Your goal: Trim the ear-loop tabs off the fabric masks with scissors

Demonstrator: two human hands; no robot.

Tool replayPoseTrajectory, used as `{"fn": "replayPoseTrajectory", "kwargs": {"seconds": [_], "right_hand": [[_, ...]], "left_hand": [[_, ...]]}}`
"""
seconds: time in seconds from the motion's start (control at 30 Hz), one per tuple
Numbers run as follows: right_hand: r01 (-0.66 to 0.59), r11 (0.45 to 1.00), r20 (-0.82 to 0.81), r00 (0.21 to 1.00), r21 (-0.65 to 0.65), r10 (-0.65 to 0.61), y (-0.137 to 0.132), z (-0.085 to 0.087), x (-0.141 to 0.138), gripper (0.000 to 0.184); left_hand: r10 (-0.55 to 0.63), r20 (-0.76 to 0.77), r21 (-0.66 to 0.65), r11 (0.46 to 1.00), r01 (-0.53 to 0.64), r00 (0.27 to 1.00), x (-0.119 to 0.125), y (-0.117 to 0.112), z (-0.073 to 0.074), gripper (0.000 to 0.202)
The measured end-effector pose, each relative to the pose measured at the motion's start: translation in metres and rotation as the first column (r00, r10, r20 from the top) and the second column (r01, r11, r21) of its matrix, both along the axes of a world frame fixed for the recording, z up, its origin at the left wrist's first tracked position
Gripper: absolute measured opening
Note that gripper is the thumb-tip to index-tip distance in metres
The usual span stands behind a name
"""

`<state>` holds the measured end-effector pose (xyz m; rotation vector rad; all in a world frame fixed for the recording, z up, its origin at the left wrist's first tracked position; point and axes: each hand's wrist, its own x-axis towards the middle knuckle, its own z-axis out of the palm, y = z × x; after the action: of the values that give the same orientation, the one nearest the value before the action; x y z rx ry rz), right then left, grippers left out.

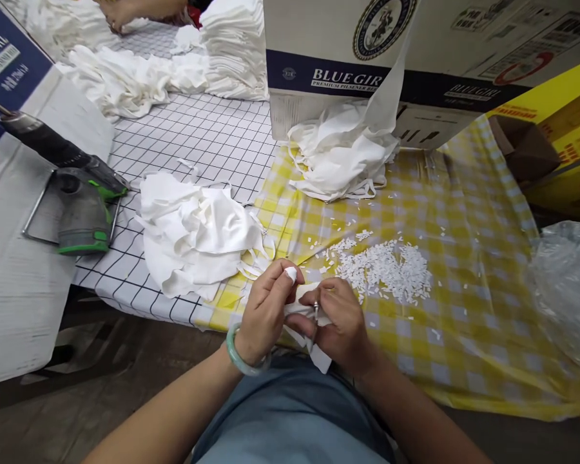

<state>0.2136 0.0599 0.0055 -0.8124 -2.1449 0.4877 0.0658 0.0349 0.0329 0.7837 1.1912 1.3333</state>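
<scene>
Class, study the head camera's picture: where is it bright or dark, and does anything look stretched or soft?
Head view: the floor at lower left is dim; the clear plastic at right catches glints. Head view: the forearms flare toward the bottom, perhaps wide-lens stretch. Head view: the left hand and right hand look fairly sharp.

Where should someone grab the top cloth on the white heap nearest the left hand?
Probably by a raised fold of the top cloth, pinched from above: it stands up, while the heap's near edge lies low on the grid-patterned tablecloth.
</scene>
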Motion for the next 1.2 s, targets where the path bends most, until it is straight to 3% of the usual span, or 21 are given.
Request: {"fn": "replayPoseTrajectory", "kwargs": {"seconds": [0.2, 0.33, 0.47, 0.7, 1.2], "right_hand": [[0.172, 0.983, 0.194, 0.964, 0.066, -0.182, 0.019, 0.012, 0.026, 0.037], [0.202, 0.97, 0.302, 0.924, 0.132, -0.234, 0.023, 0.007, 0.029, 0.033], [0.244, 0.949, 0.274, 0.916, 0.198, -0.292, 0.024, 0.006, 0.024, 0.032], [0.243, 0.934, 0.266, 0.912, 0.262, -0.312, 0.026, 0.008, 0.021, 0.033], [0.239, 0.928, 0.284, 0.904, 0.286, -0.32, 0.024, 0.011, 0.023, 0.037]], "left_hand": [[-0.041, -0.058, 0.007, 0.999, 0.041, 0.998, 0.001, 0.004, 0.003, 0.031], [-0.072, -0.022, -0.038, 0.997, 0.071, 0.997, 0.003, 0.005, 0.003, 0.032], [-0.098, 0.111, -0.09, 0.99, 0.108, 0.989, 0.007, 0.005, 0.004, 0.031], [-0.117, 0.174, -0.077, 0.988, 0.132, 0.978, 0.011, 0.006, 0.003, 0.032], [-0.153, -0.078, -0.015, 0.988, 0.152, 0.985, 0.014, 0.003, -0.006, 0.031]]}}
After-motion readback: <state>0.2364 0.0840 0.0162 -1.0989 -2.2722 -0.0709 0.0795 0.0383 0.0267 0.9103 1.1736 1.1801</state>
